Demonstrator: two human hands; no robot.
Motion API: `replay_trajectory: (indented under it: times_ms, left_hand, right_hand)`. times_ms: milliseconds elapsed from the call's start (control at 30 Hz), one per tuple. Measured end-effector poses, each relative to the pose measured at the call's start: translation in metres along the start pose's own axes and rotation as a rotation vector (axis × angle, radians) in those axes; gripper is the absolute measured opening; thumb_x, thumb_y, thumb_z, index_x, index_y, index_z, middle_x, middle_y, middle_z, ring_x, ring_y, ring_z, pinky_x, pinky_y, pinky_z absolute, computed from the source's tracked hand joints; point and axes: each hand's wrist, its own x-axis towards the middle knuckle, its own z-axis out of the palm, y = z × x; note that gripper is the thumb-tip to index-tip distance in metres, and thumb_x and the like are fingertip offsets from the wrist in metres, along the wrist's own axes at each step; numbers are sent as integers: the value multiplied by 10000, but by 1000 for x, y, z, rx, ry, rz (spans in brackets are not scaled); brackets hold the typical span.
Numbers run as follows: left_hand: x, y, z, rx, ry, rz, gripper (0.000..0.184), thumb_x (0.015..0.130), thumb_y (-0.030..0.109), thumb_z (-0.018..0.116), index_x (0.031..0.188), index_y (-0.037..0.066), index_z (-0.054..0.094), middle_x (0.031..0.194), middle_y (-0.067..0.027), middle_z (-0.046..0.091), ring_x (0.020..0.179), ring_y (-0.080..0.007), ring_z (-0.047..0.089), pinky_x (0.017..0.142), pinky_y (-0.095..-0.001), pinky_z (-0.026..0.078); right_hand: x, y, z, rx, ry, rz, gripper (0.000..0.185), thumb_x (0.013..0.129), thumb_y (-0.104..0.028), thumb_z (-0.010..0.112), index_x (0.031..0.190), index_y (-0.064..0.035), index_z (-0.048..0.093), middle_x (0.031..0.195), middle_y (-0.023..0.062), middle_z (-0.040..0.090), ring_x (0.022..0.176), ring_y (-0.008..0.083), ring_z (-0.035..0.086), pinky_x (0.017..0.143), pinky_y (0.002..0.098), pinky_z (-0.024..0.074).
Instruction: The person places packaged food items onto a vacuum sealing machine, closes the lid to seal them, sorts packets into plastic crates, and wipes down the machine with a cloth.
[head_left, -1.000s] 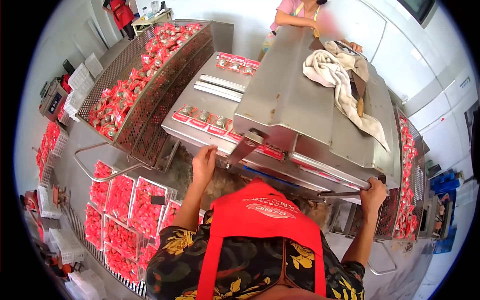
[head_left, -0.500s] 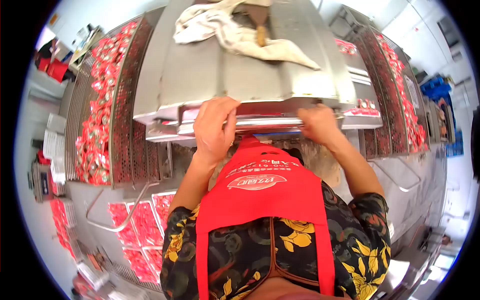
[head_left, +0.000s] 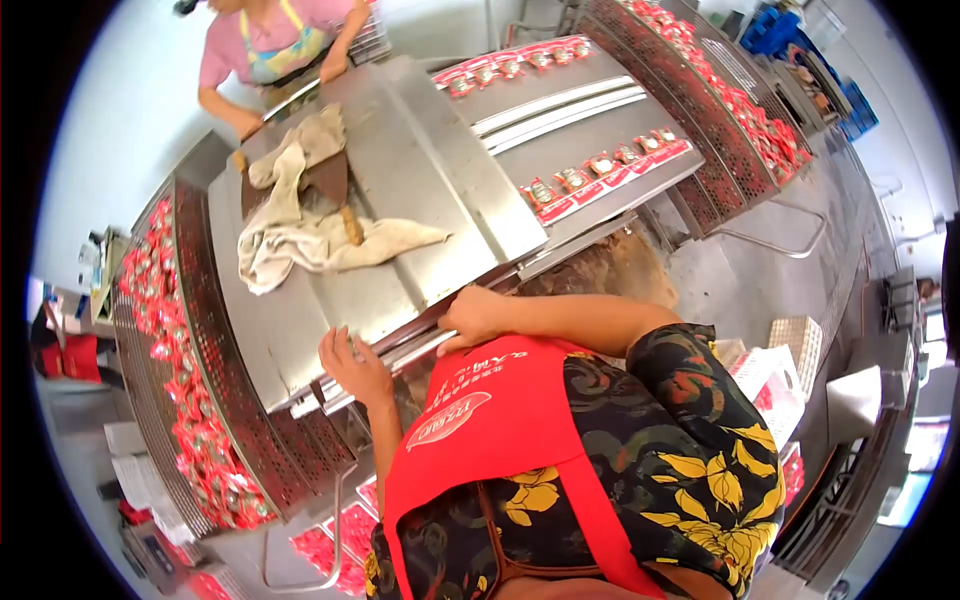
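Observation:
A wide steel lid (head_left: 400, 190) covers the left part of a packing machine. Along its front edge runs a metal handle bar (head_left: 410, 350). My right hand (head_left: 478, 316) is closed around the right part of this bar. Toward its left end, my left hand (head_left: 357, 368) rests against the bar with fingers stretched and slightly apart. On the lid lie a crumpled pale cloth (head_left: 290, 235) and a brown scraper-like tool, its handle (head_left: 352, 226) resting on the cloth. Red packs (head_left: 600, 165) sit in two rows on the uncovered machine bed (head_left: 560, 80).
A co-worker (head_left: 265, 45) in a pink top stands across the machine, hands at its far edge. Perforated racks (head_left: 215, 380) hold red packets on the left, and another rack (head_left: 690, 130) does on the right. Trays of red packs (head_left: 340, 545) lie low at left.
The lid has shifted left and looks lower, uncovering the right bed and its packs. Both hands moved left with the bar. The view has turned, and the co-worker has come into sight.

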Motion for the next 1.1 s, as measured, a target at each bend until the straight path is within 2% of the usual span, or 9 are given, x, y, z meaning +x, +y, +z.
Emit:
replay_trajectory:
  times_ms: [500, 633, 667, 700, 733, 767, 833, 967, 1100]
  left_hand:
    - [-12, -43, 31, 104, 11, 206, 373, 821, -11, 468, 1129, 88, 655, 1282, -118, 589, 1118, -322, 564, 868, -412, 483]
    - [-13, -56, 50, 208, 18, 259, 366, 851, -6, 482, 1170, 79, 639, 1265, -112, 602, 1106, -311, 577, 879, -401, 493]
    - [-4, -38, 57, 72, 285, 288, 226, 879, 221, 552, 980, 64, 680, 1017, -122, 649, 911, -320, 619, 767, -424, 509]
    - [0, -26, 62, 68, 283, 287, 226, 879, 221, 552, 980, 64, 680, 1017, -122, 649, 911, -320, 619, 767, -424, 509]
    - [0, -19, 61, -28, 410, 228, 414, 912, 443, 639, 916, 34, 699, 897, -151, 678, 813, -333, 652, 739, -455, 522]
    - [7, -22, 68, 28, 420, 217, 414, 912, 443, 639, 916, 34, 699, 897, -151, 678, 813, -333, 652, 739, -455, 522]
    - [7, -15, 49, 90, 200, 57, 334, 969, 127, 509, 1278, 12, 562, 1245, -140, 607, 1078, -291, 604, 937, -385, 491]
    - [2, 152, 149, -559, -157, -67, 352, 896, 43, 573, 1245, 1, 578, 1252, -129, 591, 1157, -268, 556, 949, -368, 459]
    - [11, 319, 245, -452, -468, -94, 380, 898, 169, 676, 1239, 30, 584, 1295, -147, 561, 1229, -298, 506, 1006, -404, 419]
  right_hand:
    - [-26, 23, 33, 465, 293, -168, 209, 841, -327, 686, 822, -122, 728, 805, 100, 704, 750, 325, 668, 640, 434, 512]
    - [-90, 34, -18, 586, 445, 33, 176, 844, -286, 684, 860, -116, 729, 857, 97, 708, 790, 287, 670, 655, 414, 514]
    - [-109, 49, -25, 582, 450, 45, 176, 844, -286, 684, 860, -116, 729, 857, 97, 708, 790, 287, 670, 655, 414, 514]
    - [-130, 66, -33, 568, 484, 111, 186, 851, -287, 673, 869, -109, 726, 862, 105, 707, 793, 288, 670, 664, 412, 516]
    - [-148, 86, -39, 563, 506, 158, 196, 859, -288, 663, 878, -103, 722, 868, 114, 706, 796, 288, 670, 673, 411, 518]
    - [-172, 107, -50, 473, 561, 172, 220, 880, -292, 630, 923, -93, 712, 873, 127, 697, 811, 306, 669, 699, 407, 522]
    - [-228, 168, -49, 489, 595, 418, 251, 870, -307, 623, 942, -74, 682, 903, 132, 678, 836, 336, 662, 732, 424, 530]
    - [-338, 295, -89, 316, 754, 856, 272, 820, -307, 717, 1015, -117, 695, 1001, 103, 705, 915, 284, 687, 809, 391, 546]
    - [-404, 467, -102, -59, 833, 828, 611, 777, -468, 742, 1275, -141, 608, 1325, 162, 563, 1267, 373, 481, 1053, 479, 398]
